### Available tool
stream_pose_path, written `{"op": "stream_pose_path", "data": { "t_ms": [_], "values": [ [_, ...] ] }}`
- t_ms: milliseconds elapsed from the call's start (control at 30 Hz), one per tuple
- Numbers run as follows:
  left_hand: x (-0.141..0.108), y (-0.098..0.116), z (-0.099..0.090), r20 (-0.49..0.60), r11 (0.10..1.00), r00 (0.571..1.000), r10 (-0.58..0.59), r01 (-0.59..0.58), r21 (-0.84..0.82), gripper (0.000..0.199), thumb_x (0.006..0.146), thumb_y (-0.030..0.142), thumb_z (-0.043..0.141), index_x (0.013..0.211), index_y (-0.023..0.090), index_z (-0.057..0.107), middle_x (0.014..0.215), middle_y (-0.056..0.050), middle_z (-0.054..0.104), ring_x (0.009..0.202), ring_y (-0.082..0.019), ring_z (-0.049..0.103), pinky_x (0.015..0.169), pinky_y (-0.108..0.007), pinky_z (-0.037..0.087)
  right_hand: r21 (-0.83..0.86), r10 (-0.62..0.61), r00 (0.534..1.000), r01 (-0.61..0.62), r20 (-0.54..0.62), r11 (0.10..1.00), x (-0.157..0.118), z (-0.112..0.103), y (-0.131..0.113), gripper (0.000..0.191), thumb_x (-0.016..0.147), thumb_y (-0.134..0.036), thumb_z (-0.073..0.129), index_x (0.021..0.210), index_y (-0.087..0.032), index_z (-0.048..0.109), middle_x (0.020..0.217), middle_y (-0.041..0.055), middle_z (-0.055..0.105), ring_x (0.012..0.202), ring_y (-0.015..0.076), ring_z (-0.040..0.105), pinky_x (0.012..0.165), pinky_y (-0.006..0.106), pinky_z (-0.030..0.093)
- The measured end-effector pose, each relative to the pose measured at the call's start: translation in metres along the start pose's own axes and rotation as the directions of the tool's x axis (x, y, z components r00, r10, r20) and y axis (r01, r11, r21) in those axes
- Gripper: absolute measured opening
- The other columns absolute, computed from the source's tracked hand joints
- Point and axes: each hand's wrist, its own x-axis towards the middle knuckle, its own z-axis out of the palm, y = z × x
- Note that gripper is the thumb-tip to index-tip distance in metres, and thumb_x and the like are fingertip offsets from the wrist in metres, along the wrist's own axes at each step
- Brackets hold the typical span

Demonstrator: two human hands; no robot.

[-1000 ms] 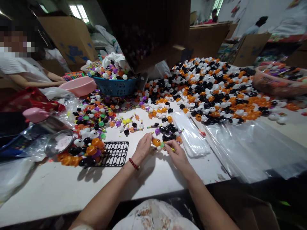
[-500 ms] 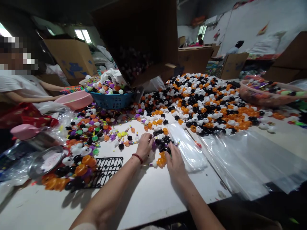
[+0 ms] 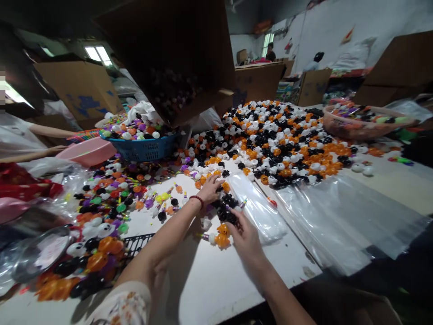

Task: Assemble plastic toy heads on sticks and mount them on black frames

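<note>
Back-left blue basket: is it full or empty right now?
Full: multicoloured pieces heap above the rim of the blue basket, with crumpled white material on top.

Well to the left of the fingers (image 3: 212, 181) I see a pink basin (image 3: 86, 153), with a co-worker's arm (image 3: 50, 132) beyond it. Also on that side lie a red bag (image 3: 23, 185), a pink lid (image 3: 12, 210) and a round metal dish (image 3: 25, 264) with pale paper (image 3: 50, 250) in it. Far beyond the fingers, leftward, stands a cardboard box (image 3: 74, 85) with blue patches, a bright window (image 3: 97, 55) behind; rightward, two people (image 3: 270, 55) show before a pale wall (image 3: 382, 22).
</note>
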Motion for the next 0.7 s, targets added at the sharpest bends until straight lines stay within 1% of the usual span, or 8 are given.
{"op": "stream_pose_path", "data": {
  "t_ms": [67,167,333,433,500,567,633,700],
  "values": [
    [0.013,-0.009,0.001,0.076,0.998,0.997,-0.018,0.014,0.062,0.053,0.064,0.002,0.068,0.113,0.021,0.067,0.139,-0.014,0.049,0.138,-0.036,0.034,0.117,-0.052,0.027,-0.017,0.008,1.0,-0.008,0.013,1.0,-0.008,-0.003,-0.002,0.042,0.094,-0.036,0.057,0.132,-0.02,0.061,0.123,0.013,0.068,0.113,0.0286,0.064,0.096,0.046,0.053],
    [0.012,-0.016,0.003,0.079,0.998,0.996,-0.03,0.025,0.063,0.039,0.065,0.006,0.07,0.1,0.021,0.067,0.129,-0.013,0.054,0.132,-0.035,0.039,0.113,-0.051,0.033,-0.032,0.016,0.998,-0.014,0.057,0.999,-0.015,-0.009,-0.006,0.041,0.095,-0.037,0.057,0.132,-0.02,0.062,0.12,0.0126,0.069,0.113,0.0284,0.064,0.1,0.046,0.051],
    [-0.024,-0.029,-0.004,0.028,0.993,0.993,-0.111,0.11,0.048,0.019,0.078,0.026,0.068,0.094,0.018,0.063,0.109,-0.012,0.059,0.113,-0.031,0.053,0.1,-0.047,0.044,-0.011,0.003,0.987,-0.002,0.158,1.0,-0.021,-0.011,-0.012,0.041,0.094,-0.034,0.06,0.133,-0.022,0.063,0.125,0.0111,0.068,0.115,0.0268,0.064,0.104,0.044,0.048],
    [-0.054,-0.037,-0.017,-0.014,0.984,0.984,-0.176,0.177,0.027,0.025,0.076,0.026,0.068,0.099,0.018,0.063,0.119,-0.014,0.058,0.115,-0.03,0.054,0.1,-0.045,0.045,0.009,-0.01,0.979,0.008,0.204,1.0,-0.025,-0.006,-0.015,0.041,0.094,-0.033,0.059,0.133,-0.022,0.063,0.119,0.0106,0.07,0.111,0.0262,0.064,0.102,0.043,0.049],
    [-0.077,-0.04,-0.026,-0.108,0.974,0.97,-0.218,0.21,-0.081,0.032,0.075,0.026,0.07,0.106,0.018,0.064,0.135,-0.014,0.052,0.126,-0.031,0.049,0.103,-0.044,0.044,0.015,-0.032,0.973,0.029,0.228,0.999,-0.027,-0.002,-0.018,0.042,0.095,-0.031,0.056,0.136,-0.023,0.061,0.121,0.0104,0.069,0.114,0.0254,0.063,0.103,0.043,0.048],
    [-0.101,-0.036,-0.033,-0.215,0.928,0.933,-0.287,0.216,-0.303,0.039,0.076,0.03,0.071,0.113,0.02,0.064,0.14,-0.013,0.049,0.127,-0.03,0.05,0.099,-0.042,0.047,0.016,-0.031,0.969,0.028,0.244,0.999,-0.028,0.0,-0.023,0.044,0.096,-0.031,0.053,0.139,-0.023,0.058,0.126,0.0102,0.067,0.118,0.0249,0.061,0.104,0.042,0.047],
    [-0.127,-0.025,-0.037,-0.241,0.826,0.898,-0.369,0.198,-0.527,0.046,0.078,0.036,0.072,0.12,0.023,0.062,0.131,-0.01,0.056,0.115,-0.026,0.058,0.092,-0.038,0.05,0.012,0.015,0.969,-0.019,0.248,1.0,-0.027,0.003,-0.029,0.045,0.096,-0.032,0.052,0.14,-0.022,0.056,0.121,0.01,0.069,0.111,0.0244,0.064,0.098,0.04,0.05],
    [-0.151,-0.007,-0.038,-0.183,0.721,0.898,-0.401,0.186,-0.668,0.053,0.081,0.039,0.072,0.129,0.025,0.055,0.115,-0.007,0.062,0.098,-0.02,0.062,0.085,-0.034,0.05,0.015,0.056,0.966,-0.061,0.251,0.998,-0.025,0.005,-0.034,0.042,0.095,-0.034,0.054,0.136,-0.021,0.058,0.109,0.0086,0.073,0.097,0.0229,0.068,0.089,0.038,0.054]
  ]
}}
